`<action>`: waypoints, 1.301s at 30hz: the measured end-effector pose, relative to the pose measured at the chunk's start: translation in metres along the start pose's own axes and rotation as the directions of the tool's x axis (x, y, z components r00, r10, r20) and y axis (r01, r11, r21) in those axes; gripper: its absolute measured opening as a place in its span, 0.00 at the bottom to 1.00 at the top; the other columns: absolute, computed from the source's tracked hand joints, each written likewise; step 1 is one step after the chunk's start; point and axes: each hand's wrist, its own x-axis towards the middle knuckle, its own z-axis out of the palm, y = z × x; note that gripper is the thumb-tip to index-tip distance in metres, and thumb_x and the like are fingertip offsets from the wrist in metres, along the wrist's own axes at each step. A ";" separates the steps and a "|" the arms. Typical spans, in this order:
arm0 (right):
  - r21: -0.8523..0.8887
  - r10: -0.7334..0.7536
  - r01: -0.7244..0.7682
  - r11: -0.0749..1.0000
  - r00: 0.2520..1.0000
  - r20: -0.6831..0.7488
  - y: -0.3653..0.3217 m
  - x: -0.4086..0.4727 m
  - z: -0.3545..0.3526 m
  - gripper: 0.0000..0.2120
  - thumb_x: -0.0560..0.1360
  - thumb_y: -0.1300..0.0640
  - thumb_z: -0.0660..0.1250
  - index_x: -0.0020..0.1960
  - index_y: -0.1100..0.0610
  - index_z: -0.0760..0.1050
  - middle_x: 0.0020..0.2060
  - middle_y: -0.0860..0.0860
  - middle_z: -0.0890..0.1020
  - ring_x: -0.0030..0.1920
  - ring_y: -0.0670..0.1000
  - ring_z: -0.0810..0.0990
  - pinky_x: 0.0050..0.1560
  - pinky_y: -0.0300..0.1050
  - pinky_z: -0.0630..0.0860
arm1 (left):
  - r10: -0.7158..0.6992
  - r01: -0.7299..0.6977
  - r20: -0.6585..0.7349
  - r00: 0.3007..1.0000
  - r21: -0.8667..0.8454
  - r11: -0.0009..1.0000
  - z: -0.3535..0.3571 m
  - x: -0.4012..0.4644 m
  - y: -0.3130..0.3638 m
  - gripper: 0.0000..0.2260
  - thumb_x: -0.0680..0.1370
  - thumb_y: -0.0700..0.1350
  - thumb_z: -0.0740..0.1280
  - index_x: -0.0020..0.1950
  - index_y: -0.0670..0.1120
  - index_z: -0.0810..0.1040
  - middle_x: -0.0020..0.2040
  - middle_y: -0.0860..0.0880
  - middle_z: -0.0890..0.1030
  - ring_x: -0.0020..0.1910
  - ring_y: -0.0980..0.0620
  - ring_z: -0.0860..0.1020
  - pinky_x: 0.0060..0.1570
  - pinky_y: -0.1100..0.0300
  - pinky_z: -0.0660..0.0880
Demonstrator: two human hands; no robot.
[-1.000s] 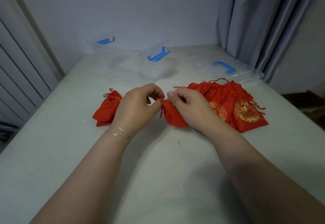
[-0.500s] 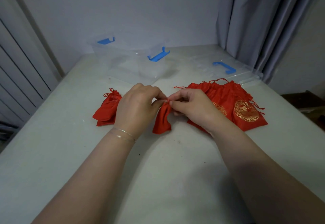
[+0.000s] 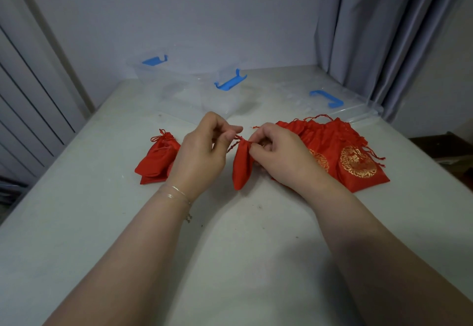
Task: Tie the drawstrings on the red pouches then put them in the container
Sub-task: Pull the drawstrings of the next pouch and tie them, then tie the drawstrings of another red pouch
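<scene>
A small red pouch point(image 3: 240, 165) hangs between my hands just above the table, its neck gathered. My right hand point(image 3: 279, 154) pinches the gathered neck. My left hand point(image 3: 202, 151) pinches the red drawstring point(image 3: 236, 139) that runs out from the neck to the left. A pile of flat red pouches with gold emblems point(image 3: 353, 159) lies to the right, partly behind my right hand. Closed red pouches point(image 3: 157, 160) lie in a small heap to the left, partly hidden by my left hand. The clear container point(image 3: 194, 87) with blue clips stands at the back.
A clear lid point(image 3: 340, 105) with a blue clip lies at the back right, beside grey curtains point(image 3: 384, 31). The white table point(image 3: 230, 249) shows small dark specks in front of my hands. Wall panels stand at the left.
My hands have drawn slightly apart, pulling the drawstring out to the left. The pouch's neck is now gathered tighter and the pouch hangs more upright.
</scene>
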 end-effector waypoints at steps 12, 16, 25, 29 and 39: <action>-0.263 -0.089 0.022 0.965 0.965 -0.245 0.017 0.008 -0.008 0.08 0.75 0.52 0.65 0.53 0.49 0.78 0.45 0.45 0.78 0.49 0.46 0.75 0.54 0.45 0.72 | -0.258 0.275 -0.231 0.938 0.042 0.961 -0.032 0.019 -0.019 0.06 0.77 0.49 0.67 0.52 0.51 0.74 0.50 0.47 0.79 0.42 0.51 0.76 0.35 0.66 0.69; -0.512 0.063 -0.109 0.852 0.992 -0.106 0.029 0.013 -0.006 0.19 0.74 0.43 0.64 0.64 0.44 0.72 0.60 0.49 0.72 0.63 0.54 0.66 0.63 0.50 0.62 | -0.367 0.475 -0.322 0.873 0.389 0.789 -0.057 0.020 -0.057 0.12 0.78 0.51 0.64 0.59 0.47 0.72 0.57 0.42 0.79 0.57 0.40 0.75 0.50 0.54 0.69; -0.681 0.044 -0.001 0.733 0.998 0.047 0.040 0.012 -0.006 0.19 0.74 0.46 0.65 0.64 0.42 0.72 0.63 0.46 0.69 0.62 0.53 0.64 0.61 0.48 0.61 | 0.054 0.072 -0.290 0.956 0.406 0.911 -0.024 0.013 -0.033 0.06 0.78 0.46 0.64 0.51 0.48 0.78 0.48 0.52 0.81 0.47 0.50 0.77 0.46 0.59 0.69; -0.476 -0.094 0.035 0.879 0.990 -0.101 0.039 0.019 -0.005 0.13 0.77 0.57 0.62 0.59 0.49 0.79 0.58 0.48 0.75 0.60 0.54 0.70 0.60 0.42 0.64 | -0.380 0.390 0.097 0.920 -0.123 0.913 0.000 0.007 -0.014 0.19 0.81 0.53 0.57 0.48 0.42 0.80 0.40 0.48 0.85 0.36 0.51 0.82 0.38 0.58 0.75; -0.171 -0.492 0.505 0.846 0.863 0.114 0.006 -0.001 0.018 0.16 0.69 0.44 0.70 0.52 0.52 0.82 0.52 0.47 0.81 0.57 0.48 0.76 0.62 0.45 0.70 | -0.398 0.635 0.535 0.746 -0.751 0.182 -0.008 0.014 -0.021 0.23 0.80 0.56 0.57 0.62 0.39 0.76 0.54 0.40 0.81 0.51 0.45 0.81 0.50 0.53 0.80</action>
